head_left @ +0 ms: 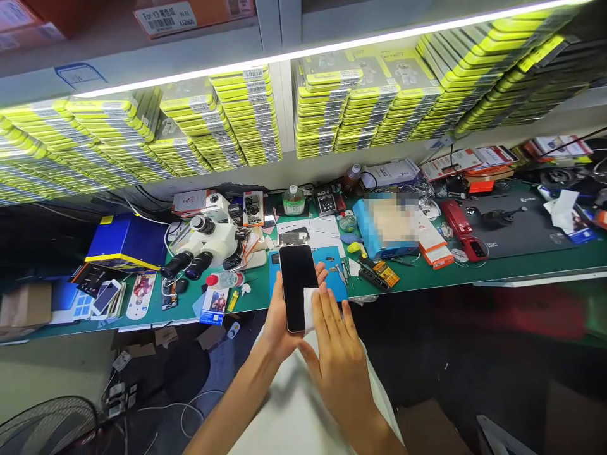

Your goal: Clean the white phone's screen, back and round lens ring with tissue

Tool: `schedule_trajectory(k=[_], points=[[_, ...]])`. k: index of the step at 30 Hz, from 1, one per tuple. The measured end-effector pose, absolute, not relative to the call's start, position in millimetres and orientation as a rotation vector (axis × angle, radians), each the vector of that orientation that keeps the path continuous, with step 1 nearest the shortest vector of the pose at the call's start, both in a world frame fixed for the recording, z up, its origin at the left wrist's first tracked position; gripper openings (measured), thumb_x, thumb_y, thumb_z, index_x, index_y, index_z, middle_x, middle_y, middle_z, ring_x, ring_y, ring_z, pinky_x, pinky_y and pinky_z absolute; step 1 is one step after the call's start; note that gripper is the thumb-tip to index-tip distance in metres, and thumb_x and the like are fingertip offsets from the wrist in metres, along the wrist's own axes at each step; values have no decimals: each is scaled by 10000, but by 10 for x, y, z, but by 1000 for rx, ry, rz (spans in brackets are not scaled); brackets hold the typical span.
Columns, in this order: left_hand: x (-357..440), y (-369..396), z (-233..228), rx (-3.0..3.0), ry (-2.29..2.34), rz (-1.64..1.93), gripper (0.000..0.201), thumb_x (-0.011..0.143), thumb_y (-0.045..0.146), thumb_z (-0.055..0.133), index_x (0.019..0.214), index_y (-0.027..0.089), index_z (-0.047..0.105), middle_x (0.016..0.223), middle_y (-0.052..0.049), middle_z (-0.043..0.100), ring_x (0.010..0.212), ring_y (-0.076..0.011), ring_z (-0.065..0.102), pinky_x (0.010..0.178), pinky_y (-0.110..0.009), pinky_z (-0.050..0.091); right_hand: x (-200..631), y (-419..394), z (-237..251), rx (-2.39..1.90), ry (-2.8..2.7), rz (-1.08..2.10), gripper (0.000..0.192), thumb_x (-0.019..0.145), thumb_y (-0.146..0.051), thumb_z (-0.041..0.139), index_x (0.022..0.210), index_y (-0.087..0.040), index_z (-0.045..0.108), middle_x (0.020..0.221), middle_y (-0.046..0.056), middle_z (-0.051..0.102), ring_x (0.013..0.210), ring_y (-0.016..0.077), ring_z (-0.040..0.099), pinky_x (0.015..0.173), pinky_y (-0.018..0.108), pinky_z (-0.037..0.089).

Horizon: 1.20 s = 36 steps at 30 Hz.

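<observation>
A smartphone (294,278) with a dark screen lies in my left hand (275,319), whose fingers wrap round its back and show at its far right edge. Under the fingertips of my right hand (339,338) is a white wipe (308,308), pressed against the lower right part of the screen. The right fingers are held together, nearly straight, with the thumb apart. Both hands are in front of the bench edge, near a blue work mat (334,259). Just beyond the phone's top end lies a small phone part (293,238).
A white microscope (215,237) and a clear bottle with a red cap (225,279) stand left of the hands. To the right are small tools (342,272), a blue device (379,246) and a red device (462,227). Stacked yellow-edged packages (320,120) fill the shelf above.
</observation>
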State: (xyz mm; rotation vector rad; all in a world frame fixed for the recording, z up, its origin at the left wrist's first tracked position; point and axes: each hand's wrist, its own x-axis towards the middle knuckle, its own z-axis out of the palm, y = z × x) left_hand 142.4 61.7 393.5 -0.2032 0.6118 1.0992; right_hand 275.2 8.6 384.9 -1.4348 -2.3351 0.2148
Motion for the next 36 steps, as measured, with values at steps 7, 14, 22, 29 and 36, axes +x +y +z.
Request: schedule_trajectory(k=[7, 14, 22, 29, 36], points=[[1435, 587, 3927, -194, 614, 1095, 779, 1084, 684, 357, 1579, 117, 554, 1619, -141, 590, 1604, -318, 423, 1358, -454, 305, 2735, 161, 3843, -1450, -2316, 246, 736, 1119, -488, 387, 1709, -73, 241, 1713, 185, 432, 1622, 321, 377, 1296, 551, 407], [1472, 590, 3947, -189, 620, 1086, 778, 1085, 686, 336, 1613, 142, 511, 1630, -133, 581, 1592, -312, 444, 1350, -450, 316, 2761, 121, 3876, -1405, -2323, 247, 730, 1123, -481, 371, 1695, -41, 264, 1718, 193, 421, 1637, 312, 345, 1305, 532, 405], [1486, 612, 3934, -194, 628, 1077, 798, 1083, 696, 293, 1620, 142, 500, 1562, -152, 646, 1529, -324, 533, 1317, -475, 380, 2629, 129, 3927, -1316, -2383, 255, 762, 1103, -498, 440, 1665, 2, 314, 1734, 206, 373, 1645, 318, 320, 1317, 514, 402], [1424, 679, 3971, -216, 611, 1090, 793, 1080, 683, 350, 1684, 171, 392, 1627, -155, 578, 1534, -345, 523, 1311, -509, 393, 2618, -42, 4015, -1096, -2434, 244, 641, 1059, -319, 605, 1614, -41, 442, 1677, 130, 479, 1597, 254, 422, 1362, 404, 318], [1401, 653, 3979, -275, 626, 1151, 730, 1124, 590, 345, 1651, 92, 427, 1616, -176, 581, 1550, -299, 507, 1327, -464, 380, 3062, 118, 3876, -1038, -2148, 350, 644, 1042, -37, 488, 1630, -299, 455, 1472, -10, 704, 1356, 160, 684, 1220, 349, 537]])
